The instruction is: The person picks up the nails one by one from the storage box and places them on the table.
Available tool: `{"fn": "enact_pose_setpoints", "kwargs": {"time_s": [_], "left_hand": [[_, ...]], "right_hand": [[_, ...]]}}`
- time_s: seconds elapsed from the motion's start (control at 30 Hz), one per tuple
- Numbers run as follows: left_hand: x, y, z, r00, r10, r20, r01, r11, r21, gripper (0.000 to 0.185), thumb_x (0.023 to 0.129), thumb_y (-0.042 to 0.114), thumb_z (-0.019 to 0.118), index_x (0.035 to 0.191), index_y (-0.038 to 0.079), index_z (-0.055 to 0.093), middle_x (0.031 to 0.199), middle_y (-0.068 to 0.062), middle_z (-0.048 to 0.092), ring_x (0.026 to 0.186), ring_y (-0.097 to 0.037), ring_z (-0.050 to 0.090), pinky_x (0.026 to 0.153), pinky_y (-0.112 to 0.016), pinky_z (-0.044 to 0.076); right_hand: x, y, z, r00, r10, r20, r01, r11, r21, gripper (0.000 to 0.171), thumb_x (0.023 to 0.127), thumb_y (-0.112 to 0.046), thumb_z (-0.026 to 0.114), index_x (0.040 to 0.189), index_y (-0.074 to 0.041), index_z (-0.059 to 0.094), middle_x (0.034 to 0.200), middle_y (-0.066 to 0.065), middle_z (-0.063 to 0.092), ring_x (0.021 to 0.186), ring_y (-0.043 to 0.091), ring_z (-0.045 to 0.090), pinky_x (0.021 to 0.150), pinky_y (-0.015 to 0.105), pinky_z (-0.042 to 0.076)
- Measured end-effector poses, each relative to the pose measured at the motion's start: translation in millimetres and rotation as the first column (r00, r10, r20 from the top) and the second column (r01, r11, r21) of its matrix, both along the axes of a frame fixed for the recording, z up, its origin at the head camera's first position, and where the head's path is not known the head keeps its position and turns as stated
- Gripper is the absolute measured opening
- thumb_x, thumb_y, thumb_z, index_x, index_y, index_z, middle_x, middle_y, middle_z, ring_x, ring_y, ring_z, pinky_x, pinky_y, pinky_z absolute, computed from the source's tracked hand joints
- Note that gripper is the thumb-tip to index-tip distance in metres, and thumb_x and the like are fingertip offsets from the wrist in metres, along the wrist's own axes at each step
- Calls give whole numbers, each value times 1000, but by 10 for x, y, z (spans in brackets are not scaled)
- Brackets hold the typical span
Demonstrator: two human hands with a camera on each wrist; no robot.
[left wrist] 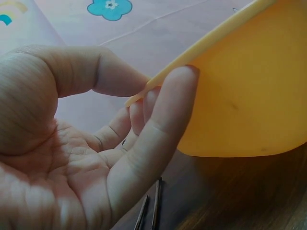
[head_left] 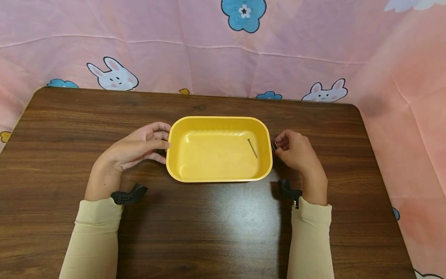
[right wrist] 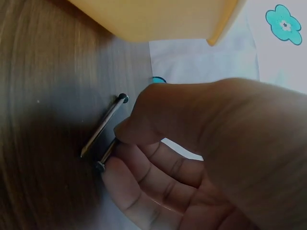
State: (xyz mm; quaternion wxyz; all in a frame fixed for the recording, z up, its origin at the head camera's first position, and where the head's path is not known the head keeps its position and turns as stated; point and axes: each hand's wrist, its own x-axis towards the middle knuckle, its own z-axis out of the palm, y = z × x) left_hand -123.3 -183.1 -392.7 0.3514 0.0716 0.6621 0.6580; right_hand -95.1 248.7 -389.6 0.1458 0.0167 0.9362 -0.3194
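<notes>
A yellow rectangular bin (head_left: 212, 157) stands on the table with one nail (head_left: 252, 148) lying at the right of its floor. My left hand (head_left: 141, 145) holds the bin's left rim, thumb and fingers on either side of the wall. Two thin dark rods, apparently nails (left wrist: 157, 203), show below that hand in the left wrist view. Just outside the bin's right wall, my right hand (head_left: 294, 150) pinches a nail (right wrist: 109, 152) between thumb and fingertips. Beside it, apart from the fingers, is another nail (right wrist: 103, 127) on the tabletop.
The dark wood table (head_left: 223, 232) extends on all sides of the bin. Behind it hangs a pink cloth (head_left: 156, 66) with rabbits and blue flowers. Black bands (head_left: 129, 195) are worn on both wrists by the beige sleeves.
</notes>
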Motion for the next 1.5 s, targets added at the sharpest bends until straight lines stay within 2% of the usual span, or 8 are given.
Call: {"fn": "enact_pose_setpoints", "kwargs": {"time_s": [0.17, 1.13, 1.5], "left_hand": [[4, 0, 5, 1000, 4, 3, -4, 1000, -2, 40, 104, 3, 60, 138, 1, 39, 115, -11, 69, 92, -21, 75, 78, -40, 69], [5, -11, 14, 1000, 5, 8, -5, 1000, 1, 40, 104, 4, 60, 139, 1, 39, 115, -10, 69, 92, -20, 74, 80, -40, 69], [8, -4, 3, 1000, -3, -1, 3, 1000, -22, 41, 104, 5, 60, 139, 1, 38, 116, -10, 68, 93, -20, 75, 80, -39, 69]], "right_hand": [[-5, 6, -9, 1000, 3, 0, -3, 1000, 12, 26, 93, -3, 68, 118, 5, 67, 113, 24, 70, 104, 37, 68, 97, 52, 62], [-8, -30, -13, 1000, 3, -6, -3, 997, 77, 26, 94, -4, 65, 119, 3, 71, 115, 24, 73, 105, 37, 70, 97, 53, 61], [28, -50, 64, 999, 9, -37, -6, 997, 74, 28, 95, -8, 60, 120, 1, 71, 114, 23, 75, 101, 35, 70, 91, 52, 61]]}}
